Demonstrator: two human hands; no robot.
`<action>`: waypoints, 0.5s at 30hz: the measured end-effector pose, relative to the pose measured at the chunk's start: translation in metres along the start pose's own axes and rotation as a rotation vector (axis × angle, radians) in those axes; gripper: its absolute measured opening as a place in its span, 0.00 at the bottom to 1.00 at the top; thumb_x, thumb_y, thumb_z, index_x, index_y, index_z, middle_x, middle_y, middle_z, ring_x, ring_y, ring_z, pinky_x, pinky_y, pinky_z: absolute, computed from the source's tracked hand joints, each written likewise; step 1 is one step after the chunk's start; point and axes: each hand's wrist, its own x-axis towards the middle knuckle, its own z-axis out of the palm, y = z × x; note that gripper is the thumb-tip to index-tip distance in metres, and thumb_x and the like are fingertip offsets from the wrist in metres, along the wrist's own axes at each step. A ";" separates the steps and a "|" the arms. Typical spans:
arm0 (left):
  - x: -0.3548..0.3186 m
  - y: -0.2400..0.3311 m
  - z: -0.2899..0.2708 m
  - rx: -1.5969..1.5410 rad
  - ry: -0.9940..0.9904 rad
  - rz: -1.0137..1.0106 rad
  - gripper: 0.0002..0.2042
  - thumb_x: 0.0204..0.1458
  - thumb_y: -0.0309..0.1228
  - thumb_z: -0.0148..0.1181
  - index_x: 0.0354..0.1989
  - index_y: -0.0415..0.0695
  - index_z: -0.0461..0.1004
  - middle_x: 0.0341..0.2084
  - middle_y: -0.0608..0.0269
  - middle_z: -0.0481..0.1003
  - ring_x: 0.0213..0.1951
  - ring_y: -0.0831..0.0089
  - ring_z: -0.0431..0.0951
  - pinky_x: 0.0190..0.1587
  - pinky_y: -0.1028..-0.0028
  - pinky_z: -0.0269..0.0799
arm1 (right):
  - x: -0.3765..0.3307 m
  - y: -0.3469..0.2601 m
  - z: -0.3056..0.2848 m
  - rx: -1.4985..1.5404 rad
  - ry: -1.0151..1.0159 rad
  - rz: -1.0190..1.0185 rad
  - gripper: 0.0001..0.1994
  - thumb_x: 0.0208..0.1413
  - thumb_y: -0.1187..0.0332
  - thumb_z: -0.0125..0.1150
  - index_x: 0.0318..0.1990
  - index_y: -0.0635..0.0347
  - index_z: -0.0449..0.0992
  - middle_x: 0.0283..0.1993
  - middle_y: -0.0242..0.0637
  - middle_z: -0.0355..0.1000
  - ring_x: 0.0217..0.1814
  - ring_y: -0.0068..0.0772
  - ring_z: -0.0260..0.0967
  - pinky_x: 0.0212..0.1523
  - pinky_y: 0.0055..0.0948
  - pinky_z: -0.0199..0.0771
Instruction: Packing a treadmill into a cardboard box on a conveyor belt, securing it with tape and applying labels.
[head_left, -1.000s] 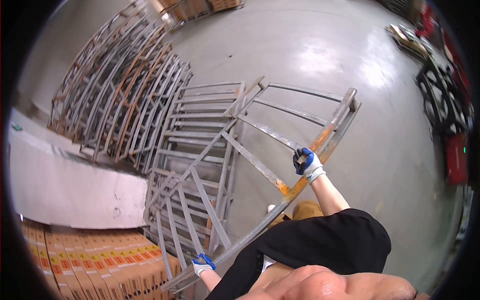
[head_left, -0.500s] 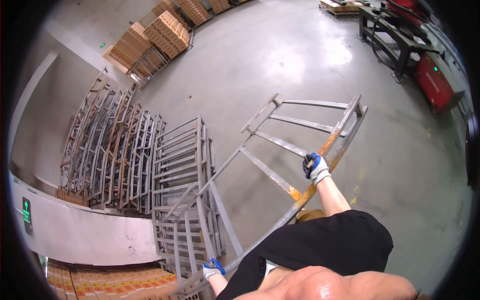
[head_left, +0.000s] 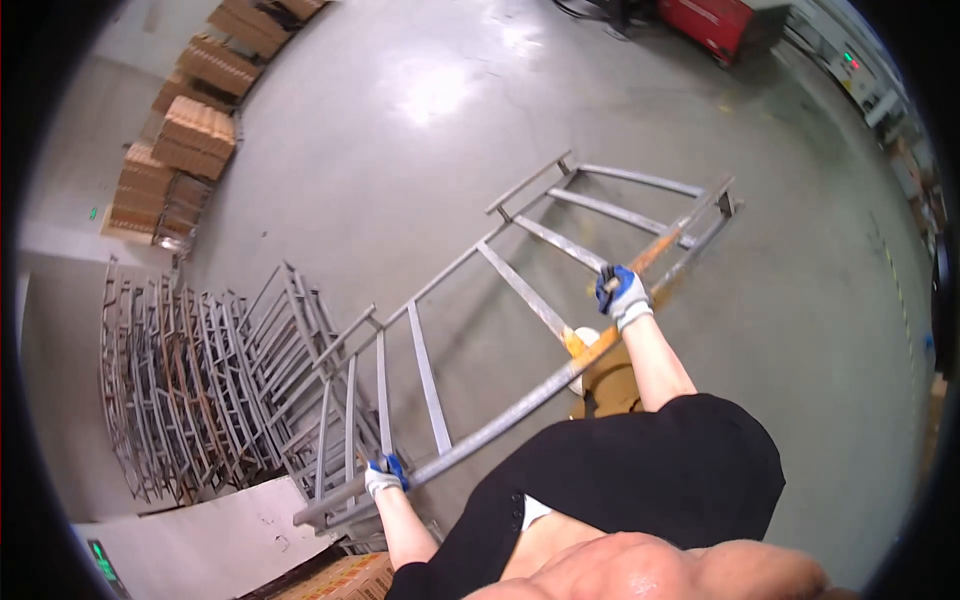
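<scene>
A long grey steel frame [head_left: 428,380], ladder-like with several crossbars, slants across in front of me. Orange rust marks its near rail toward the right. My left hand [head_left: 385,474], in a white and blue work glove, is closed on the frame near its left end. Farther along the near rail, my right hand [head_left: 624,297], gloved the same way, is closed round the rusty stretch. The undersides of both grips are hidden. Beneath the near rail, something tan and white [head_left: 608,388] partly shows by my legs.
Many similar steel frames [head_left: 190,380] stand packed upright at the left. A low white wall [head_left: 230,530] and cartons [head_left: 350,580] lie near me at lower left. Carton stacks [head_left: 195,135] stand far left. A red machine [head_left: 705,22] is at the far side.
My view has turned right, so the stacked frames and cartons sit farther left. The held frame has come away from the stack, both hands still on it.
</scene>
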 end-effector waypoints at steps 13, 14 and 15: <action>0.074 -0.089 0.171 0.579 -0.280 0.099 0.16 0.56 0.47 0.51 0.32 0.45 0.69 0.28 0.58 0.74 0.30 0.65 0.76 0.34 0.71 0.76 | 0.075 -0.078 -0.162 -0.347 -0.230 -0.308 0.10 0.55 0.64 0.47 0.22 0.53 0.67 0.19 0.33 0.66 0.18 0.31 0.62 0.19 0.29 0.61; 0.077 -0.101 0.198 0.429 -0.124 -0.018 0.16 0.58 0.46 0.48 0.39 0.45 0.69 0.35 0.57 0.75 0.34 0.64 0.77 0.38 0.69 0.77 | 0.074 -0.073 -0.165 -0.099 -0.099 -0.305 0.12 0.55 0.62 0.44 0.21 0.52 0.66 0.17 0.32 0.64 0.16 0.30 0.60 0.17 0.28 0.58; 0.082 -0.111 0.226 0.276 0.033 -0.138 0.18 0.60 0.45 0.44 0.47 0.45 0.70 0.41 0.55 0.75 0.38 0.63 0.78 0.42 0.67 0.78 | 0.084 -0.086 -0.156 -0.242 -0.140 -0.424 0.12 0.55 0.62 0.44 0.21 0.52 0.66 0.16 0.32 0.63 0.16 0.30 0.59 0.16 0.28 0.58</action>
